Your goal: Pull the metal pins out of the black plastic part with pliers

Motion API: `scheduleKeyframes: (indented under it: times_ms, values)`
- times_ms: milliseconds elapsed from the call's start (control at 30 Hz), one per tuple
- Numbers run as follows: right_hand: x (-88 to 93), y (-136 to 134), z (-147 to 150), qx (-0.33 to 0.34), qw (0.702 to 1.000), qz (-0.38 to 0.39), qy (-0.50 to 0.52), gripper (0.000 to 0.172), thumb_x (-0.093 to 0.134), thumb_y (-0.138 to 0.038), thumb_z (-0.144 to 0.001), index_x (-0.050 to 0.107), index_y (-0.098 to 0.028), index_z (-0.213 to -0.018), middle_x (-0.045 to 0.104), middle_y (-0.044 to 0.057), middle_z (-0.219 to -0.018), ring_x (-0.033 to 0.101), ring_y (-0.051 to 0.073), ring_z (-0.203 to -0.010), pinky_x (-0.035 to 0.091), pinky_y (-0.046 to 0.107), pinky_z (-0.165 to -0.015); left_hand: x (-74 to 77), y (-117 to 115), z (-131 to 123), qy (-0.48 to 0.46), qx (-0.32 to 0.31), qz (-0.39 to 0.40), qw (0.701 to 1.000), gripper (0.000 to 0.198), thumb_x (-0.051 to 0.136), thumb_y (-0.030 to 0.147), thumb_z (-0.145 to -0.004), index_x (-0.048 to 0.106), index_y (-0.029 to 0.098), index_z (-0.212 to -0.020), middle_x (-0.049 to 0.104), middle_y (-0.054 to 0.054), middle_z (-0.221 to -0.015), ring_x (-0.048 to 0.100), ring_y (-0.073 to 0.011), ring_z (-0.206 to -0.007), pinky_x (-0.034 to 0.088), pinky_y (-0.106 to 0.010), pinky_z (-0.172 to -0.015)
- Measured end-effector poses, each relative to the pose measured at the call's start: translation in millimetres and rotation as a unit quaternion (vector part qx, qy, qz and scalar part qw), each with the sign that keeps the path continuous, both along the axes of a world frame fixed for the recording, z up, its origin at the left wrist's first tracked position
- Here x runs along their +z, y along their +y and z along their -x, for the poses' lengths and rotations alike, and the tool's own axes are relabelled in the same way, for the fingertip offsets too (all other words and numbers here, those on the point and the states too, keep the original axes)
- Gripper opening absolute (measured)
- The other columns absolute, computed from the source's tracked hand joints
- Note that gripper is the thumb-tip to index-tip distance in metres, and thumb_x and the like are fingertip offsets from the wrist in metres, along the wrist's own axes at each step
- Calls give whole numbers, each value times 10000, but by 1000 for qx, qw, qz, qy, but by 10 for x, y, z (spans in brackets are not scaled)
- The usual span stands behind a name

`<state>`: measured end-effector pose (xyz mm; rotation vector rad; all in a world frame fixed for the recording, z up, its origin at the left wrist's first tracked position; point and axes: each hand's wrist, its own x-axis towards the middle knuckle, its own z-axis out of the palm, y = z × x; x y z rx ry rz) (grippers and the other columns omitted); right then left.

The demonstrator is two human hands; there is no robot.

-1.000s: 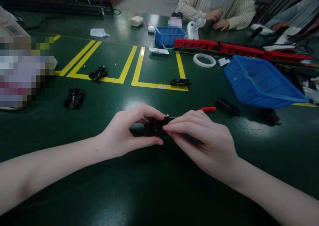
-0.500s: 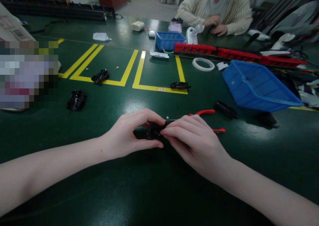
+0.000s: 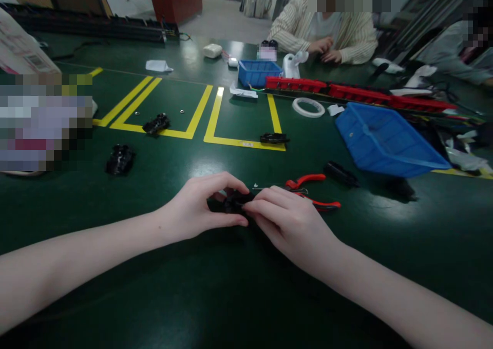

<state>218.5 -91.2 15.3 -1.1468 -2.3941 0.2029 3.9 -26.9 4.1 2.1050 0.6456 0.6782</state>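
Near the middle of the green table, my left hand (image 3: 196,205) curls its thumb and fingers round a small black part (image 3: 233,203). My right hand (image 3: 292,220) pinches at the right side of that part, its fingertips touching it; whether they also hold something small is hidden. Just beyond my right hand lie red-handled pliers (image 3: 327,205), partly covered by it, with a thin metal piece beside them. To the right of the pliers rests a black part (image 3: 341,174). More black parts lie at the left (image 3: 120,159), on the yellow tape (image 3: 156,124) and further right (image 3: 274,138).
A large blue bin (image 3: 389,138) stands at the right, a smaller blue bin (image 3: 259,73) further back. A red strip (image 3: 358,93) crosses behind a white tape roll (image 3: 308,108). A person in a striped sleeve (image 3: 288,31) sits across the table.
The view has shifted slightly, so the table items appear a little lower and further left. My right hand has moved slightly left, showing more of the pliers. Both hands remain at the black part.
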Motion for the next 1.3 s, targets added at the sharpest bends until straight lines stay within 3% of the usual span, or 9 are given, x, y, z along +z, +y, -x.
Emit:
scheduleKeyframes:
  times_ms: [333,667,833,1133,1300]
  values:
    - [53,-6,-60,-14,996,57,71,191,514,-128,-958,684,-167,-1034,682,89,-984,636,185,-893,533,324,-735,8,15,11,-15,4,4,1000,358,798,301,-819,646,208,-1130,693,-17,-1105,681,-171,-1021,607,-270,-814]
    - [154,-39,-13,19,997,-58,-36,188,498,-111,-959,686,-121,-968,667,104,-914,585,188,-816,536,328,-684,30,-11,30,-14,-9,-41,999,367,784,326,-834,633,218,-1151,696,-34,-1116,689,-188,-1008,611,-305,-818]
    - [161,-81,78,37,982,-138,-122,223,483,-39,-936,704,-27,-962,682,139,-891,588,214,-823,548,347,-740,-8,-1,23,-22,-11,-56,998,317,753,320,-859,646,200,-1132,709,-44,-1087,697,-180,-961,610,-286,-792]
    - [118,-62,40,10,998,-51,21,172,478,-100,-982,640,-150,-955,707,64,-892,618,153,-827,533,311,-758,9,24,10,-17,2,-38,999,345,779,300,-836,641,202,-1137,696,-36,-1103,683,-171,-981,603,-275,-802]
    - [146,-39,-31,-6,995,-87,48,138,589,-150,-943,622,-189,-1071,723,72,-969,661,175,-867,549,326,-749,2,48,10,-37,16,18,999,380,791,346,-820,642,204,-1139,702,-47,-1109,687,-208,-1005,610,-337,-823]
